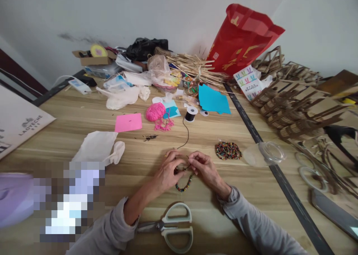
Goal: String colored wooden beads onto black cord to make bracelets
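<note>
two hands (186,167) hold beaded string (184,184) above scissors (173,227).

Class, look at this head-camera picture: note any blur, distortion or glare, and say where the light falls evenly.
Head view: soft, even light on the table, only faint shadows under the hands; a pixelated block hides the lower left; wide-lens distortion bends the edges; scissors and beads are fairly sharp; no strong glare.

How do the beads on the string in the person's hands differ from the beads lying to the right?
The strung beads hang in a single curved line from the left hand and right hand; the loose beads lie in a flat heap, untouched. The strung ones are fewer. Both are small and mixed in colour, and rest on the wooden table.
</note>
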